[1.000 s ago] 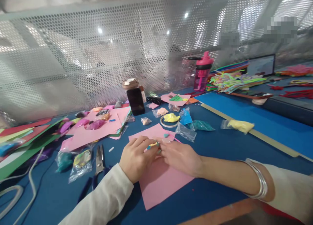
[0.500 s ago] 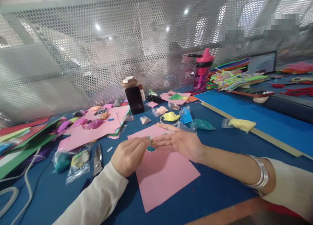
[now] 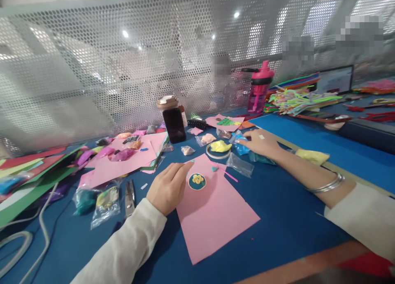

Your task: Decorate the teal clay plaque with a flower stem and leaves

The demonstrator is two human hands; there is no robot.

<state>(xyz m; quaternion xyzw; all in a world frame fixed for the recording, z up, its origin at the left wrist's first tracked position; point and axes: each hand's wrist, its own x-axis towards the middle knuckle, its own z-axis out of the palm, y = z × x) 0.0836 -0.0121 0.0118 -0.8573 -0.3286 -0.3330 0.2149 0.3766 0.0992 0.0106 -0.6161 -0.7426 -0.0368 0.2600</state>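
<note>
A teal clay disc [image 3: 196, 181] with small yellow dots lies on a pink paper sheet [image 3: 216, 212] on the blue table. My left hand [image 3: 168, 188] rests on the sheet's left edge just beside the disc. Its fingers are curled together, with a tiny teal speck at the fingertips. My right hand [image 3: 261, 142] is stretched out to the far right, its fingers closed on a small bag of blue clay [image 3: 239, 147]. A teal clay bag [image 3: 257, 158] lies partly under that hand. A silver bangle [image 3: 324, 187] sits on the right forearm.
Yellow clay on a tape ring [image 3: 219, 148], a clear bag [image 3: 239, 165], a dark jar [image 3: 173, 121], a pink bottle [image 3: 258, 88], scissors [image 3: 131, 193], clay bags [image 3: 103, 202], stacked coloured paper [image 3: 123, 160] and a yellow clay bag [image 3: 311, 155] surround the sheet. A perforated metal screen [image 3: 92, 70] closes the back.
My right hand left the disc and reached right to the blue clay bag. The left hand drew back slightly, uncovering the teal disc with yellow dots.
</note>
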